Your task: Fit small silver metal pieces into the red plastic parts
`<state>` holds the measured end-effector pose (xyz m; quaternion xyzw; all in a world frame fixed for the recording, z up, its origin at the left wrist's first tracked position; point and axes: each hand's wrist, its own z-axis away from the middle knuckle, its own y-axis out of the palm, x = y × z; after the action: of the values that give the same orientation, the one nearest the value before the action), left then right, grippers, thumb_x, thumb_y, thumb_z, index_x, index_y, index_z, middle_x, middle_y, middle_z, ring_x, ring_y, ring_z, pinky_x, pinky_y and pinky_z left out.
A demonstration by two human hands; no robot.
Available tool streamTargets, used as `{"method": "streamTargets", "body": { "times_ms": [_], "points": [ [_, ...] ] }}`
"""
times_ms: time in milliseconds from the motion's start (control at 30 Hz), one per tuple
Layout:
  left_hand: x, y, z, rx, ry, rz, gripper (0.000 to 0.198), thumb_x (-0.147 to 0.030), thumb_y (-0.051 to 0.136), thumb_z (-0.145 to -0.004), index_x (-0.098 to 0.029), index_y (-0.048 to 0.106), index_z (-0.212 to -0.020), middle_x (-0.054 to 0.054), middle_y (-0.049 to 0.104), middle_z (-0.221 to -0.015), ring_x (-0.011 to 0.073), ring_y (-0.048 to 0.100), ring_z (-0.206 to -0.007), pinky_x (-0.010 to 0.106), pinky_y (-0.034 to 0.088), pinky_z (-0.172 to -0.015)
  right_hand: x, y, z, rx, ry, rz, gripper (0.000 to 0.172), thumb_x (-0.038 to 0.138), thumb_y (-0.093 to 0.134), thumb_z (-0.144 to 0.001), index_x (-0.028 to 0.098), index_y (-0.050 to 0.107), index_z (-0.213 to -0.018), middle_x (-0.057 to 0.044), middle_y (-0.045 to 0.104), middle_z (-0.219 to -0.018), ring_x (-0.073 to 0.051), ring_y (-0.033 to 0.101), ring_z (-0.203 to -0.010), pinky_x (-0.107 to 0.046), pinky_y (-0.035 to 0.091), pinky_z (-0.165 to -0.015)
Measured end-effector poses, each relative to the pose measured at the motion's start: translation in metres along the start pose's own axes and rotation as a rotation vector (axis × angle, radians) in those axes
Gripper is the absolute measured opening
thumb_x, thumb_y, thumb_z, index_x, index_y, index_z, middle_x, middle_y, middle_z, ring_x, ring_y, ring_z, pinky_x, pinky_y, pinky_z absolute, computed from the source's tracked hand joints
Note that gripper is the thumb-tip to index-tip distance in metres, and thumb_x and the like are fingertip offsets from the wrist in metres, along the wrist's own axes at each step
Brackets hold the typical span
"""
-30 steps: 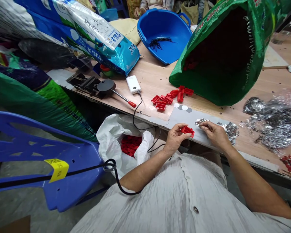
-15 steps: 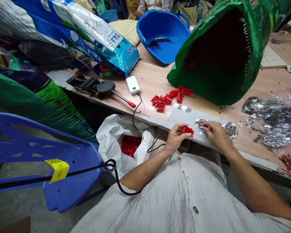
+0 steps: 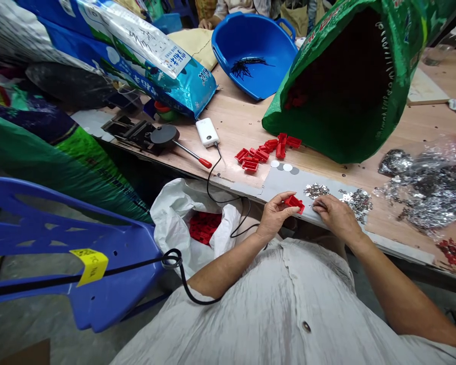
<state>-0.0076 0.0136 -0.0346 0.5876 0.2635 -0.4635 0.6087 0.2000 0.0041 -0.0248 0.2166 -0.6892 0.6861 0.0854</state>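
Pinching a red plastic part (image 3: 294,203) at the front edge of the bench (image 3: 243,114), the left hand (image 3: 271,217) in the head view has its thumb and fingers on the part's sides. The right hand (image 3: 338,215) is just beside it, fingertips together near a small heap of metal pieces (image 3: 316,190); whether they grasp one I cannot tell. A larger metal heap (image 3: 359,202) lies beyond that hand, on the same grey sheet (image 3: 281,185). A loose pinch could let the red part slip off the edge, and a brush of the right hand might scatter the thin pieces, or mix the two heaps. The bench has a pale wood-look top, crowded with loose red parts (image 3: 262,153), a gaping green sack (image 3: 327,144), a blue basin (image 3: 256,83) and a lever tool (image 3: 165,136). Below the edge sits a white sack (image 3: 171,210), near a blue chair (image 3: 117,289); across the bench, another person's hand (image 3: 205,24) shows.
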Motion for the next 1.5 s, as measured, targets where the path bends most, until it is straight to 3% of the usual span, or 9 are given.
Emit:
{"method": "streamTargets", "body": {
  "times_ms": [300,500,867,1033,1100,1233,1400,1500],
  "points": [
    [-0.005,0.006,0.003,0.070,-0.026,0.058,0.050,-0.024,0.081,-0.070,-0.023,0.069,-0.118,0.001,0.072,-0.094,0.0118,0.063,-0.085,0.026,0.047,-0.085,0.023,-0.019,0.006,-0.083,0.028,-0.434,0.011,0.032,0.058,-0.090,0.023,0.063,-0.090,0.000,0.066,-0.076,-0.015,0.057,-0.065,-0.027,0.042,-0.062],
    [-0.007,0.009,0.004,0.146,-0.065,0.104,0.049,-0.028,0.078,-0.074,-0.025,0.067,-0.121,0.001,0.071,-0.095,0.0121,0.062,-0.085,0.027,0.045,-0.086,0.038,-0.016,0.006,-0.122,-0.149,-0.556,0.012,0.030,0.056,-0.093,0.023,0.064,-0.089,-0.003,0.066,-0.087,-0.017,0.061,-0.080,-0.031,0.046,-0.072],
    [-0.017,0.007,0.001,0.231,-0.065,0.015,0.048,-0.031,0.076,-0.076,-0.022,0.066,-0.123,0.005,0.071,-0.104,0.0153,0.062,-0.092,0.029,0.044,-0.090,0.024,-0.020,0.004,-0.028,-0.428,-0.566,0.012,0.021,0.055,-0.094,0.026,0.065,-0.099,-0.004,0.066,-0.094,-0.017,0.062,-0.087,-0.032,0.049,-0.077],
    [-0.016,0.006,0.001,0.270,-0.048,-0.069,0.048,-0.029,0.075,-0.077,-0.022,0.066,-0.123,0.004,0.071,-0.106,0.0155,0.062,-0.096,0.028,0.045,-0.091,0.022,-0.016,0.005,0.043,-0.403,-0.585,0.010,0.025,0.055,-0.095,0.026,0.064,-0.100,-0.003,0.065,-0.094,-0.017,0.061,-0.086,-0.032,0.048,-0.077],
    [-0.015,0.006,0.000,0.273,-0.056,-0.083,0.048,-0.028,0.076,-0.076,-0.022,0.065,-0.123,0.004,0.070,-0.103,0.0150,0.062,-0.093,0.028,0.046,-0.089,0.022,-0.016,0.007,0.048,-0.319,-0.590,0.010,0.031,0.059,-0.092,0.026,0.062,-0.100,-0.003,0.064,-0.092,-0.016,0.058,-0.075,-0.030,0.047,-0.069],
    [-0.013,0.003,-0.002,0.281,-0.044,-0.095,0.049,-0.027,0.078,-0.073,-0.021,0.064,-0.119,0.004,0.068,-0.103,0.0148,0.063,-0.091,0.028,0.048,-0.086,0.020,-0.018,0.014,0.035,-0.083,-0.546,0.031,0.041,0.064,-0.088,0.025,0.052,-0.111,-0.002,0.061,-0.092,-0.013,0.049,-0.061,-0.029,0.044,-0.058],
    [-0.011,-0.004,-0.012,0.318,0.106,-0.299,0.044,-0.024,0.078,-0.071,-0.019,0.060,-0.110,0.007,0.064,-0.113,0.0154,0.062,-0.095,0.029,0.048,-0.089,0.014,-0.014,0.016,0.025,-0.149,-0.400,0.026,0.034,0.043,-0.098,0.026,0.052,-0.121,-0.008,0.058,-0.111,-0.021,0.058,-0.094,-0.037,0.048,-0.084],
    [-0.011,-0.008,-0.022,0.317,0.202,-0.558,0.039,-0.023,0.077,-0.072,-0.019,0.060,-0.106,0.005,0.065,-0.106,0.0150,0.061,-0.093,0.028,0.047,-0.089,0.011,-0.007,0.015,-0.029,-0.202,-0.328,0.032,0.031,0.039,-0.099,0.025,0.057,-0.125,-0.009,0.055,-0.104,-0.022,0.056,-0.099,-0.038,0.048,-0.087]
  ]
}}
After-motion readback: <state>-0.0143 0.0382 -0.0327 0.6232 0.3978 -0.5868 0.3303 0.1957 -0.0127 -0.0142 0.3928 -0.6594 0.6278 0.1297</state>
